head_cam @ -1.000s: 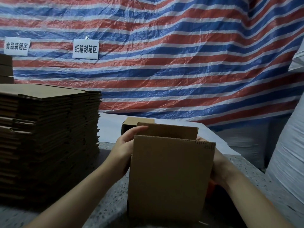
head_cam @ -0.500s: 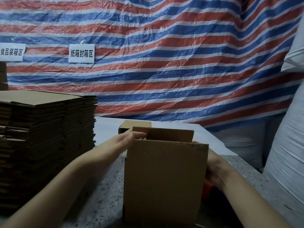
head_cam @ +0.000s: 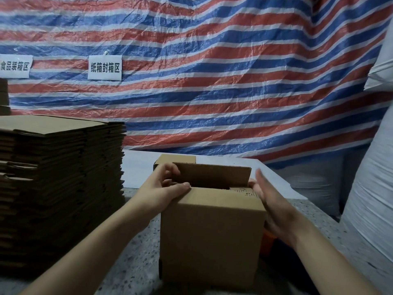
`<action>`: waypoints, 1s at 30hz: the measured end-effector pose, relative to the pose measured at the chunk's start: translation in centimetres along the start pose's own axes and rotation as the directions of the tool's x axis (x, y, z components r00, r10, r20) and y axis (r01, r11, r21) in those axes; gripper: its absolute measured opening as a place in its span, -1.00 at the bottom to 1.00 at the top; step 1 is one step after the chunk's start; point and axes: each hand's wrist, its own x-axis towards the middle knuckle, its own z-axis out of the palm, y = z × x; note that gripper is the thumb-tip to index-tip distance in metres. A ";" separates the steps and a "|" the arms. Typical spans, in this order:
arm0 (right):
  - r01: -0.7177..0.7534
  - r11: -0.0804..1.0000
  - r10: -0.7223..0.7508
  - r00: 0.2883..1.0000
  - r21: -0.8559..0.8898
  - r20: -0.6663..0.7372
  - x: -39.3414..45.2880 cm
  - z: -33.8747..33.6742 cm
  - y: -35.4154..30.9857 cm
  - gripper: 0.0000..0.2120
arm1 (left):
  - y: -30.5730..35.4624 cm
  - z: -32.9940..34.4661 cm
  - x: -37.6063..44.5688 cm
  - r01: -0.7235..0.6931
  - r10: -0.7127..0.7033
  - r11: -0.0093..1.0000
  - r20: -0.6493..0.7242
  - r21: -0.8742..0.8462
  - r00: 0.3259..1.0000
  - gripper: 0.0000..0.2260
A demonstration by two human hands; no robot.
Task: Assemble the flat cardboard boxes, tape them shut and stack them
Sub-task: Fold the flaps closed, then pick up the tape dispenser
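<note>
Flat stack [head_cam: 59, 188] sat left of my left grip [head_cam: 163, 188], which curled over the box [head_cam: 212, 235] top's near-left corner. Near flap had dropped flat since a second ago; far flap still up. Right grip [head_cam: 270, 201], fingers straight, pressed the box's right side. Box on the table [head_cam: 131, 262] between grips; taping next, probably.
</note>
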 end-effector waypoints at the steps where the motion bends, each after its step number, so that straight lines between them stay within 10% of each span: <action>1: 0.013 0.999 -0.012 1.000 -0.039 0.020 -0.1 -0.1 0.0 -0.31 | -0.1 0.0 0.0 -0.017 0.017 1.000 -0.020 -0.002 1.000 -0.71; 6: 0.159 0.983 -0.161 0.987 -0.093 -0.009 0.3 -0.2 -0.7 -0.14 | -0.3 -0.4 0.0 -0.074 0.078 0.992 -0.036 0.104 0.996 -0.17; 11: 0.189 0.973 -0.193 0.981 -0.135 -0.016 0.1 -0.8 -0.4 -0.66 | 0.3 -0.4 0.0 -0.096 0.115 0.948 -0.045 0.303 0.992 -0.80; 20: 0.185 0.920 -0.217 0.975 -0.346 -0.055 0.4 -0.6 -0.7 -0.85 | 1.4 -0.4 -0.4 -0.114 0.164 0.798 -0.032 0.592 0.986 -0.82; 25: 0.154 0.910 -0.197 0.977 -0.386 -0.076 0.1 -0.1 -1.2 -0.77 | 3.2 0.8 -1.5 -0.217 0.325 0.382 0.090 0.898 0.942 -0.76; 30: 0.139 0.900 -0.182 0.981 -0.413 -0.068 0.0 -0.4 -1.6 -0.81 | 3.1 3.9 -2.1 -0.400 0.248 0.334 0.331 0.853 0.911 -0.46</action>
